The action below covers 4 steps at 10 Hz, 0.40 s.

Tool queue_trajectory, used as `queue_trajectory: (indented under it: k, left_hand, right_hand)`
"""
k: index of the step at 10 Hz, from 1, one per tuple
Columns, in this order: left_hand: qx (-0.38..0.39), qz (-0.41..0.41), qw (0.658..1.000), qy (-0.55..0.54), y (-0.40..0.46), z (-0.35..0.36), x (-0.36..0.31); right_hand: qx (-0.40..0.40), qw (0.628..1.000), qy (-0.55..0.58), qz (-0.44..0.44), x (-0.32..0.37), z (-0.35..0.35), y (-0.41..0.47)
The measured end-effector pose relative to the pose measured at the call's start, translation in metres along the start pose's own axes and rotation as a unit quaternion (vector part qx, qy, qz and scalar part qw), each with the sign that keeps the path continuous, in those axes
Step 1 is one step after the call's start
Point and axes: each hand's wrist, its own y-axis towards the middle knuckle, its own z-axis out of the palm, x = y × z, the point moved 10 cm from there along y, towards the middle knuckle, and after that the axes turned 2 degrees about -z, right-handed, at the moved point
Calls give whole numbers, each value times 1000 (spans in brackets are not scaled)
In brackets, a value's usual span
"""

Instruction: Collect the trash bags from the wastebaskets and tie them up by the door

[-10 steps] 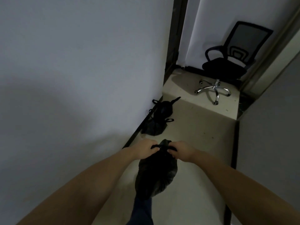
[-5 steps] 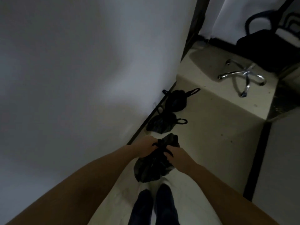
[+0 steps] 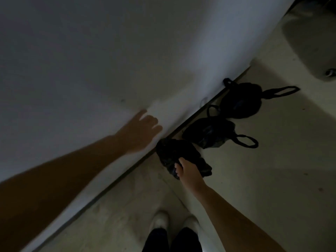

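Note:
Three black trash bags lie in a row on the floor along the wall's base. The farthest bag (image 3: 240, 100) and the middle bag (image 3: 209, 132) are tied, with loop handles sticking out. My right hand (image 3: 189, 170) grips the top of the nearest bag (image 3: 174, 151), which is low against the skirting. My left hand (image 3: 140, 131) is off the bag, fingers spread, held against or just in front of the white wall.
The white wall (image 3: 91, 60) fills the left and top. A dark skirting strip (image 3: 118, 179) runs diagonally along the pale floor (image 3: 263, 179). My two white shoes (image 3: 174, 222) stand at the bottom. A chair caster (image 3: 330, 72) shows at the right edge.
My left hand has let go of the bag and moved out to the wall. My right hand has lowered the bag beside the other two. The view has tipped downward.

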Motion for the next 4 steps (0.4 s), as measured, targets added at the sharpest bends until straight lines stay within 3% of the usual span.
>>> queue_trajectory:
  k: [1,2,4]
  left_hand:
    - [-25,75,996,51,-20,13,7]
    - [-23,94,993,68,-25,17,7]
    - [-43,85,993,76,-23,22,7]
  right_hand:
    - [12,998,38,53,-42,27,31]
    - [21,995,8,94,-83,48,53]
    - [67,983,-125,116,-94,48,57]
